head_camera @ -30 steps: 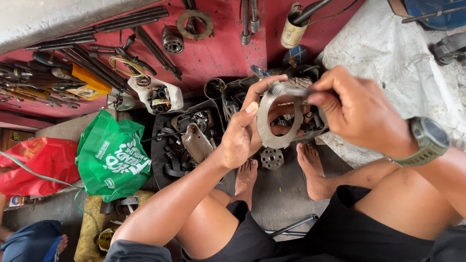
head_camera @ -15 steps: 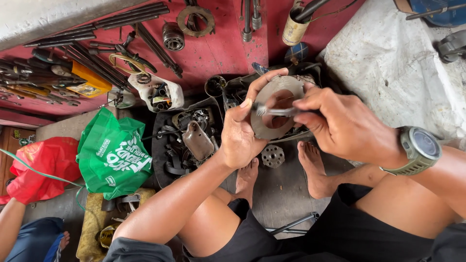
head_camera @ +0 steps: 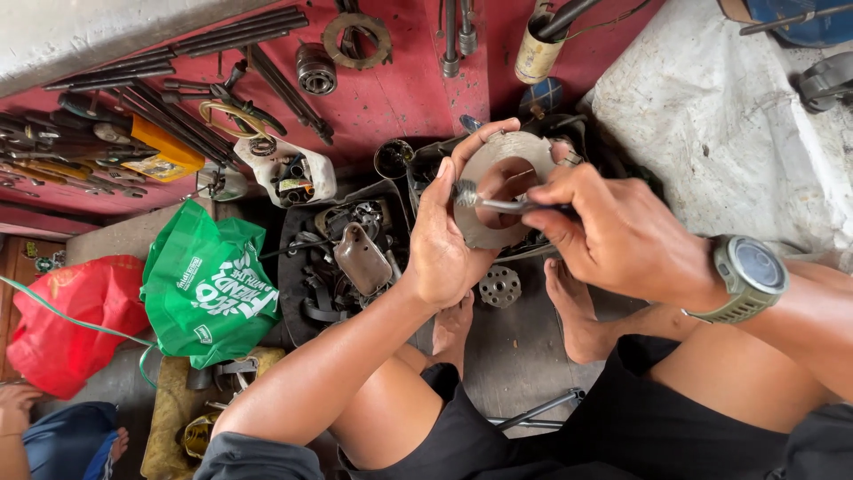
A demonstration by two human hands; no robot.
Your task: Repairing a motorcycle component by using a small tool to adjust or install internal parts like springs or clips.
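Note:
My left hand (head_camera: 449,233) grips a flat grey metal ring plate (head_camera: 484,227) by its left edge, held up in front of me with the round hole facing me. My right hand (head_camera: 613,236), with an olive wristwatch (head_camera: 746,276), holds a small brush (head_camera: 484,201) by its thin handle. The brush's bristles rest on the plate's left face next to my left thumb. Below the plate lie my bare feet (head_camera: 573,307) and a small round perforated metal part (head_camera: 499,286) on the floor.
A dark tray of greasy engine parts (head_camera: 351,258) sits left of the plate. A red surface (head_camera: 382,89) holds rods, bearings and tools. A green bag (head_camera: 209,284) and a red bag (head_camera: 62,324) lie at left. White cloth (head_camera: 711,116) covers the right. Another person's hand (head_camera: 13,409) shows at bottom left.
The plate has turned from edge-gripped in both hands to held by my left hand alone, while my right hand brought the brush onto its face and moved it leftward.

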